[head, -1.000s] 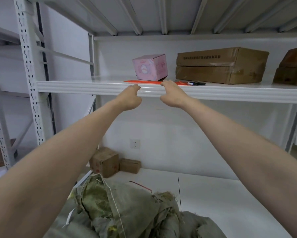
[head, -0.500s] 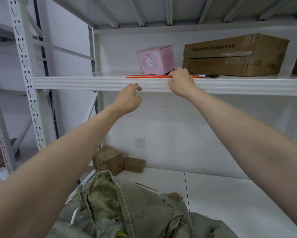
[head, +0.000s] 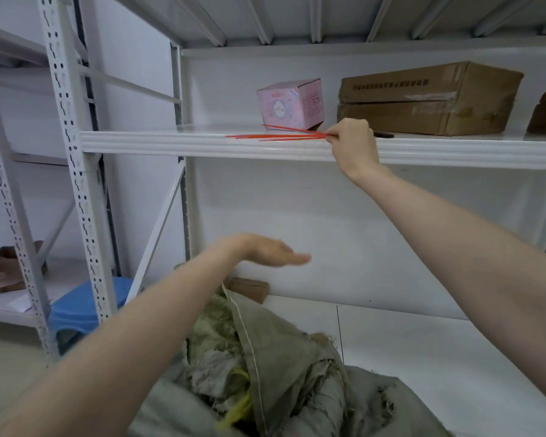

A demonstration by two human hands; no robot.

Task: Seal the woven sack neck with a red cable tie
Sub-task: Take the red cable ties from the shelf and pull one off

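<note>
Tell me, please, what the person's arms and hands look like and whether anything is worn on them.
Both arms are bare: neither the left forearm nor the right forearm shows a sleeve. The left hand and right hand are ungloved; no watch, bracelet or ring is visible, though the left hand is blurred.

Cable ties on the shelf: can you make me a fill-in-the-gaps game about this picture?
The right hand pinches ____ cable ties on the shelf.
The left hand is open and holds ____.
The small box behind the ties is ____.
Missing words: red; nothing; pink.
</note>
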